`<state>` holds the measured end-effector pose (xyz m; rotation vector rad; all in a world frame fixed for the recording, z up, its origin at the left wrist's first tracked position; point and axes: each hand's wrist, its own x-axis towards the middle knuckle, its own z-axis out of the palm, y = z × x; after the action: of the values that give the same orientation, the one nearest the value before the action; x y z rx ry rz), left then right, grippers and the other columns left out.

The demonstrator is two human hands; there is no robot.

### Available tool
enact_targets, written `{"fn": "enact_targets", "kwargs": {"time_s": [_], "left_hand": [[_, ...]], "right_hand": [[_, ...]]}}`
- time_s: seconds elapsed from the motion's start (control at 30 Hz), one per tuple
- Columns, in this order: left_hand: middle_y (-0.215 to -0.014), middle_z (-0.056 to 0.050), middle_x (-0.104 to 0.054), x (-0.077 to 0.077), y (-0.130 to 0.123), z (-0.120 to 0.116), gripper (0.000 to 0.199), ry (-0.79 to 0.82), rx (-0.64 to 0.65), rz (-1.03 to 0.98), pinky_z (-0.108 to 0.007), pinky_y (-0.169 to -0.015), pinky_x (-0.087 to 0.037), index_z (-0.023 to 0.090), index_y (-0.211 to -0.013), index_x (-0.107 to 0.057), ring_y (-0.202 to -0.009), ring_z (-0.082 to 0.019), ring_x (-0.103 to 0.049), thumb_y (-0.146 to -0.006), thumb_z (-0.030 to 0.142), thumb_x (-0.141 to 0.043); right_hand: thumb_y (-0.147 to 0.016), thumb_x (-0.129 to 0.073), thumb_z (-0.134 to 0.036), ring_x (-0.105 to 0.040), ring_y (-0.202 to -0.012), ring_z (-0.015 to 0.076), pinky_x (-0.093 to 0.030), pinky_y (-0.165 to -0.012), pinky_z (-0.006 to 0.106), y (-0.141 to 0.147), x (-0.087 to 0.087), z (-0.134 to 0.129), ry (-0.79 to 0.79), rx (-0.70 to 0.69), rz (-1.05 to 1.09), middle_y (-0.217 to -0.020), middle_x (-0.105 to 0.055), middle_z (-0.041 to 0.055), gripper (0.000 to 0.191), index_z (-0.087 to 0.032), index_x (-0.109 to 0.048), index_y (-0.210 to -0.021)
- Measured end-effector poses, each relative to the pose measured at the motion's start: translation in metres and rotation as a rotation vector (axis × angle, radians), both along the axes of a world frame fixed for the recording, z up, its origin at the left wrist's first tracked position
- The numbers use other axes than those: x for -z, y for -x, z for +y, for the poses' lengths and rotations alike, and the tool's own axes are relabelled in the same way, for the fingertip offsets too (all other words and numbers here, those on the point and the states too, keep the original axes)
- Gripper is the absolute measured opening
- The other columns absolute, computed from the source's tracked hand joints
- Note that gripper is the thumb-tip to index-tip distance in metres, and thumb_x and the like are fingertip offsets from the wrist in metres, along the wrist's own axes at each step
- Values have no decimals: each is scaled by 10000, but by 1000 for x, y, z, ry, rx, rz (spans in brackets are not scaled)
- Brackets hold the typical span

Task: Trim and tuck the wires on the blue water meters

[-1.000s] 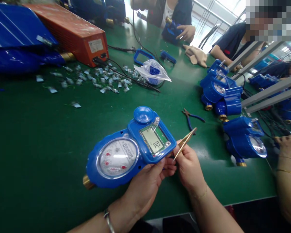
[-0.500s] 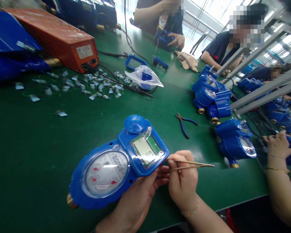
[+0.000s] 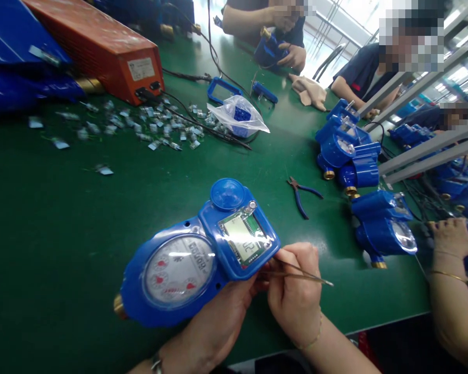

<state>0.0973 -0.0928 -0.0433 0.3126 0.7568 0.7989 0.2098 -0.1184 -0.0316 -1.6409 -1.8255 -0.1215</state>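
A blue water meter [image 3: 138,291] is held tilted above the green table. Its round dial [image 3: 179,272] and small display [image 3: 244,236] face up, and a brass fitting shows at its lower left end. My left hand [image 3: 218,317] grips the meter from beneath, with the fingers mostly hidden under it. At the meter's right edge, my right hand [image 3: 296,296] is closed around a pair of tweezers [image 3: 314,278]. The joined end of the tweezers points right; their tips are hidden by the hand and the meter.
Pliers [image 3: 302,196] lie beyond my right hand. Several blue meters [image 3: 382,218] stand at the right. Small parts [image 3: 152,127] are scattered near an orange box [image 3: 101,47], beside a plastic bag [image 3: 239,115]. A co-worker's hand [image 3: 450,236] is at the right edge.
The meter sits slightly farther right and higher in the view, as does the whole scene. The tweezers' joined end now tilts lower and reaches less far right. Both hands keep their grips.
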Motion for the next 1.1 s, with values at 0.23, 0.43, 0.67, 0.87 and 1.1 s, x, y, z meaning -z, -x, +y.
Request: {"fn": "enact_targets", "kwargs": {"time_s": [0.23, 0.43, 0.67, 0.87, 1.1], "left_hand": [[-932, -84, -699, -4, 0, 1, 170, 20, 76, 8, -297, -723, -476, 165, -904, -718, -815, -198, -599, -775, 262, -663], [-835, -92, -711, -2, 1, 0, 139, 54, 54, 30, -292, -710, -479, 143, -828, -727, -762, -189, -614, -758, 256, -685], [-849, -80, -713, 1, 1, -1, 134, 48, 60, 23, -283, -716, -490, 155, -836, -724, -776, -183, -621, -769, 261, -677], [-860, -71, -709, 4, 2, -2, 130, 42, 78, -10, -283, -735, -495, 171, -883, -712, -785, -174, -624, -812, 244, -632], [-856, -65, -701, 4, 1, -3, 122, 20, 61, -24, -282, -731, -503, 167, -858, -717, -779, -167, -611, -818, 243, -631]], "right_hand": [[-867, -475, -192, -510, -756, 166, -393, -688, 294, -15, 5, 14, 337, 5, 691, -809, -548, 15, 101, -193, -555, -804], [-862, -514, -293, -508, -661, 132, -407, -630, 251, -24, 18, 24, 476, -69, 999, -705, -533, -21, 155, -177, -538, -761], [-860, -533, -321, -483, -644, 115, -389, -619, 232, -24, 20, 25, 494, -117, 1145, -696, -508, -28, 186, -176, -533, -743], [-842, -562, -325, -474, -673, 124, -383, -636, 239, -27, 21, 25, 496, -145, 1166, -722, -502, -11, 216, -177, -539, -687], [-856, -559, -307, -453, -638, 109, -381, -613, 235, -26, 22, 20, 542, -191, 1211, -728, -475, -19, 180, -180, -548, -730]]}}
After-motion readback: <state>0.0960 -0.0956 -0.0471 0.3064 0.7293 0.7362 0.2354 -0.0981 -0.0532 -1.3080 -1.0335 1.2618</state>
